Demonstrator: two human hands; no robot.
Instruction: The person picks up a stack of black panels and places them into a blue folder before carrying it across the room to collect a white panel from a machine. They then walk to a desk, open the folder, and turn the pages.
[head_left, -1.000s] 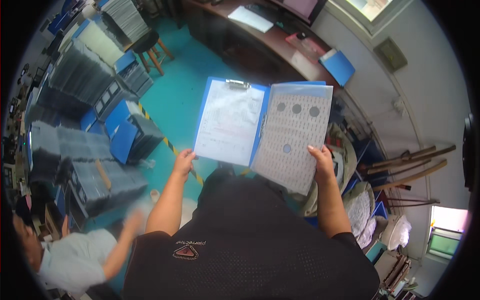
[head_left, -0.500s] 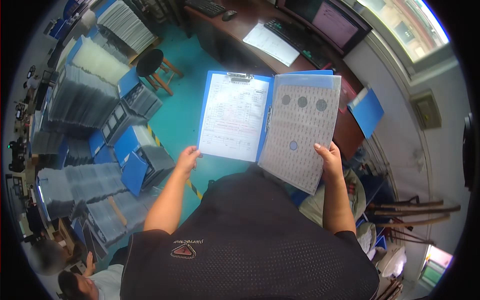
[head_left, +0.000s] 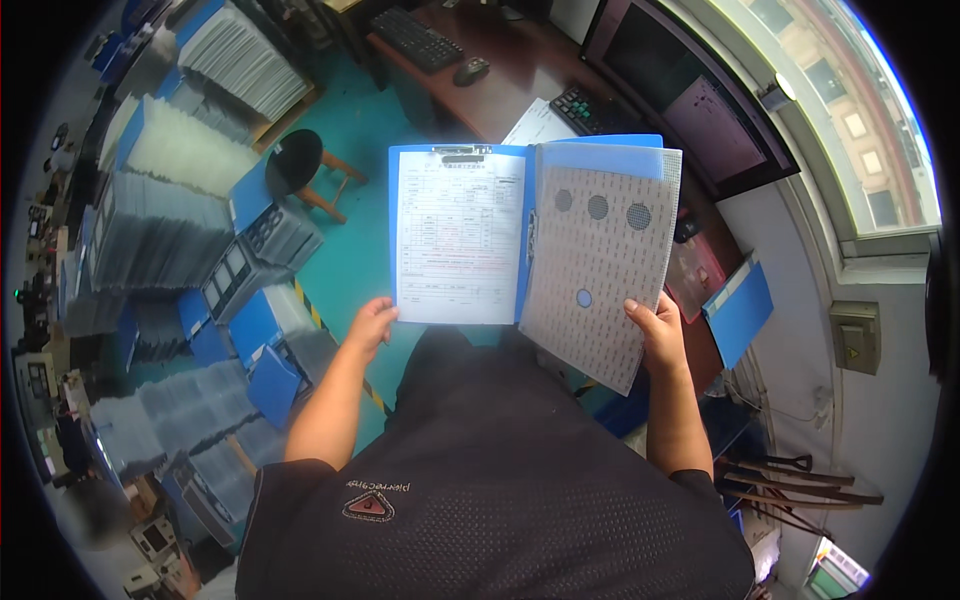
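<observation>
A blue clipboard folder [head_left: 529,170] lies spread in front of me, held at both sides. Under the metal clip on its left half sits a printed form [head_left: 460,240] with a table and some red lines. My left hand [head_left: 374,325] pinches the lower left corner of that half. On the right half, a clear sleeve holds a greyish-brown patterned sheet [head_left: 610,260] with three dark meshed circles and one pale round hole. My right hand [head_left: 658,328] grips its right edge, thumb on the front, fingers behind.
Beyond the folder, a desk [head_left: 450,100] bears keyboards, a mouse [head_left: 471,70], papers and a monitor [head_left: 690,90]. Left stand a round stool [head_left: 296,162] and tall stacks of sheets [head_left: 160,235]. Another blue folder [head_left: 740,310] leans at the right, near a wall box [head_left: 856,337].
The view has shifted, so the desk and monitor look larger and nearer. The folder sits slightly further left, still in both hands. The person at lower left has mostly left the picture.
</observation>
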